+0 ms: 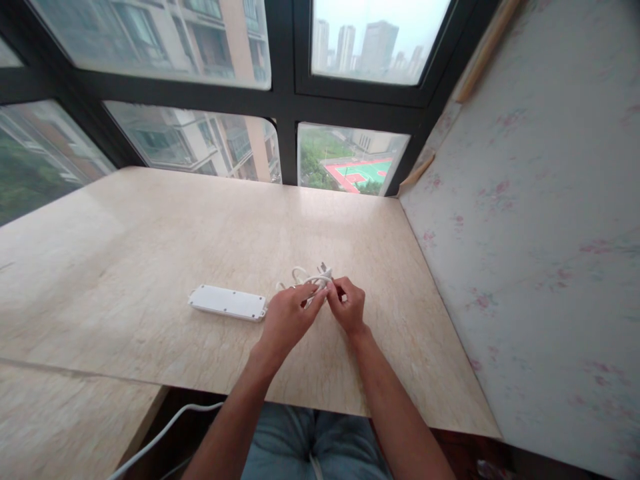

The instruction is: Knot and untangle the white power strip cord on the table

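Note:
A white power strip (227,302) lies on the stone-look sill, its screwed underside facing up. To its right, a white power cord (299,272) is gathered in loops under and beyond my fingers. Its plug (324,270) points away from me, metal prongs showing. My left hand (295,310) is closed on the cord close to the plug, thumb and fingers pinching it. Right against it, my right hand (349,303) is also closed, fingertips pinched at the cord by the plug. The exact grip of the right fingertips is partly hidden.
Dark-framed windows (287,100) rise behind the sill (175,227). A flower-patterned papered wall (540,233) bounds the right side. Another white cable (170,423) hangs below the front edge at left, by a lower-left slab (60,413).

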`<state>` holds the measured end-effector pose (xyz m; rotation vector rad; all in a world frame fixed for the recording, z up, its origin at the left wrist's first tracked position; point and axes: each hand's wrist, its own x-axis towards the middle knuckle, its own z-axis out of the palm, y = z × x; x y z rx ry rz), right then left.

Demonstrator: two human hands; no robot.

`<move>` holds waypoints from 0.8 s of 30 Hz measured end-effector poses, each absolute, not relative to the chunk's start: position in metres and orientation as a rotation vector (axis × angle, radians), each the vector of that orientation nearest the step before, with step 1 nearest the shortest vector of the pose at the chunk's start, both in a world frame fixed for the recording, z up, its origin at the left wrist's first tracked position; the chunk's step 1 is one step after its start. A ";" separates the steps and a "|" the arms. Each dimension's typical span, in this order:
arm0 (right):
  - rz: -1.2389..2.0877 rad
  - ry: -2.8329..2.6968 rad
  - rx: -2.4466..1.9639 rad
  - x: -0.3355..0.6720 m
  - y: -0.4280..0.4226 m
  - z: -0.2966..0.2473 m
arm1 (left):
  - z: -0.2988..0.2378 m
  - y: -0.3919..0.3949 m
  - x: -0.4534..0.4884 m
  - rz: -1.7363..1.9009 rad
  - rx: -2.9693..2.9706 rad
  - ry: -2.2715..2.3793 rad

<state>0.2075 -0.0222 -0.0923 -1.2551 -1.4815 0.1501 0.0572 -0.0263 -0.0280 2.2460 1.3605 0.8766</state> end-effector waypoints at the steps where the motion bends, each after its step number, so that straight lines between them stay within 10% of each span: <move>1: 0.152 -1.490 -1.249 0.208 -0.023 -0.092 | -0.029 -0.026 0.056 0.872 2.252 1.357; 24: 0.347 -1.400 -1.255 0.204 -0.025 -0.087 | -0.022 -0.023 0.030 0.642 2.433 1.238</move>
